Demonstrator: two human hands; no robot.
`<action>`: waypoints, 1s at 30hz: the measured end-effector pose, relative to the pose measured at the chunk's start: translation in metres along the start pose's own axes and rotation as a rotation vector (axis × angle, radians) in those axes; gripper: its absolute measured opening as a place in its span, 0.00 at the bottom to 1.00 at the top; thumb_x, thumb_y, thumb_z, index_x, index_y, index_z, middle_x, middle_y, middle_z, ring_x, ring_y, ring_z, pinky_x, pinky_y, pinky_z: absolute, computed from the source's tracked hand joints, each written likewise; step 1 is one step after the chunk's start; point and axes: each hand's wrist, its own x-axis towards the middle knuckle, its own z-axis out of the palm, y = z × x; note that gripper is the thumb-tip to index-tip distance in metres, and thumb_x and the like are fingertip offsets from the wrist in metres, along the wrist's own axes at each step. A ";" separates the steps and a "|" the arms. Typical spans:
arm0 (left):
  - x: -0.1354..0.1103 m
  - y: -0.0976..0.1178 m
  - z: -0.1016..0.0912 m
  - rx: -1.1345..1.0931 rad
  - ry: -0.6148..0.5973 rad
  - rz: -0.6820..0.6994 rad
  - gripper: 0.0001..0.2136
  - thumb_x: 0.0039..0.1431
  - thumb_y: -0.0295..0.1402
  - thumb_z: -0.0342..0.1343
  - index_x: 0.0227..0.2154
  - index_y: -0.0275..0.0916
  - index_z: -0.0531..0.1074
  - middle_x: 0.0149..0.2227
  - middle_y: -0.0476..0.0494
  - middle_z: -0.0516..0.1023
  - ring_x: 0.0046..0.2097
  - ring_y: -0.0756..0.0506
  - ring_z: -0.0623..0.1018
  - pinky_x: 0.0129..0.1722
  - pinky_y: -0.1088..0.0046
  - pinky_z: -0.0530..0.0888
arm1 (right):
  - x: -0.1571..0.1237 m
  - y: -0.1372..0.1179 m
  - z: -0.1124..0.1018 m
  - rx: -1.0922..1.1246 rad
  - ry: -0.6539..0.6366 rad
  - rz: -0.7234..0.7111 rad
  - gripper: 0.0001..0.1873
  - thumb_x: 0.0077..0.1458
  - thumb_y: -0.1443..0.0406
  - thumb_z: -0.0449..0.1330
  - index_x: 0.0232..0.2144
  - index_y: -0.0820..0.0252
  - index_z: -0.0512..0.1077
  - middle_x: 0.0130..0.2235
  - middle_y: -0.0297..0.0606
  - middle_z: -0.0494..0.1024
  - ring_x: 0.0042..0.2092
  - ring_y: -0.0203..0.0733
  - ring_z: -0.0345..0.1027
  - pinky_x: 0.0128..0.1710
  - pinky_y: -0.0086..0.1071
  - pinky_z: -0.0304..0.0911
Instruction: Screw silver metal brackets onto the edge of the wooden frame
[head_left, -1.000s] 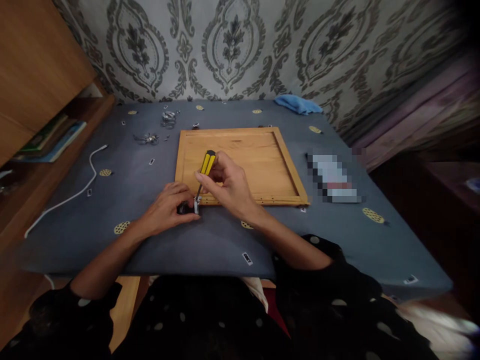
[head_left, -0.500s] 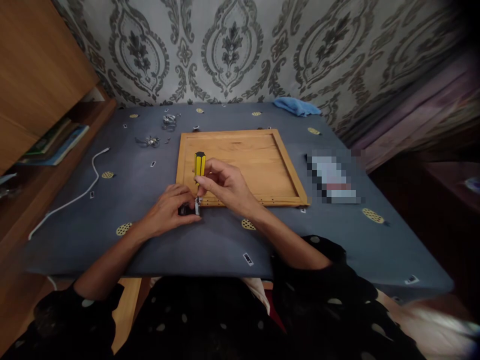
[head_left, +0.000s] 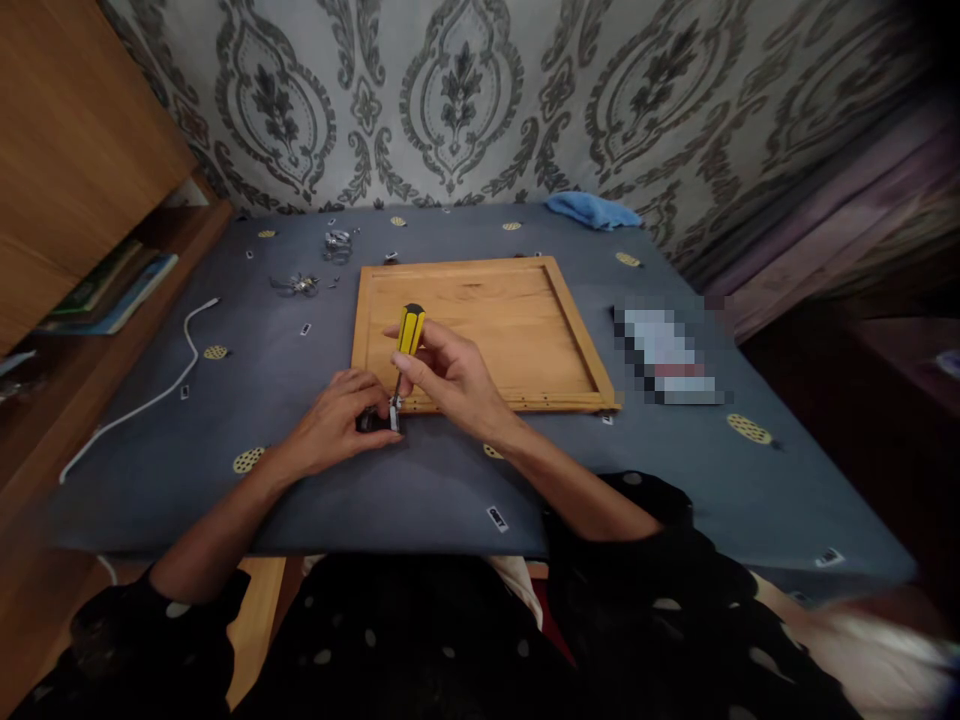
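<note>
A shallow wooden tray-like panel [head_left: 525, 320] lies on the grey tablecloth [head_left: 420, 480]. My right hand [head_left: 450, 378] is closed around a screwdriver with a yellow-and-black handle [head_left: 409, 330], its tip pointing down at a small metal fitting [head_left: 393, 412] on the panel's near left corner. My left hand [head_left: 337, 420] rests on the cloth beside that corner, its fingers pinched on the fitting and a small dark part [head_left: 367, 420].
Loose metal hardware [head_left: 300, 284] and small pieces lie at the back left. A white cable [head_left: 176, 375] trails along the left side. A blue cloth [head_left: 592, 210] sits at the back, a blurred-out object [head_left: 664, 355] to the right. Wooden shelving with books [head_left: 105, 285] stands on the left.
The screwdriver handle has swung upright and then tipped slightly right while its tip stays on the fitting. My right fingers shifted on the handle. The left hand has kept its place.
</note>
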 end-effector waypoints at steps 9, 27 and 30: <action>0.001 0.002 -0.003 -0.005 -0.018 0.002 0.16 0.64 0.49 0.60 0.34 0.40 0.72 0.41 0.44 0.78 0.45 0.41 0.76 0.48 0.60 0.70 | -0.001 0.005 -0.001 0.004 0.014 0.037 0.17 0.58 0.52 0.65 0.34 0.56 0.65 0.28 0.26 0.70 0.26 0.30 0.69 0.27 0.28 0.67; 0.000 0.000 0.000 0.015 0.012 0.039 0.16 0.64 0.49 0.59 0.34 0.40 0.71 0.41 0.44 0.78 0.45 0.41 0.76 0.47 0.61 0.70 | -0.005 -0.001 0.002 0.019 0.019 0.029 0.17 0.60 0.51 0.63 0.39 0.56 0.67 0.28 0.26 0.70 0.27 0.31 0.69 0.29 0.29 0.68; 0.000 0.000 0.001 0.025 0.026 0.048 0.16 0.64 0.49 0.60 0.34 0.40 0.72 0.40 0.45 0.78 0.45 0.41 0.76 0.47 0.61 0.69 | -0.006 -0.002 0.001 0.031 -0.010 0.028 0.15 0.63 0.52 0.60 0.40 0.58 0.68 0.25 0.26 0.71 0.27 0.33 0.71 0.31 0.30 0.69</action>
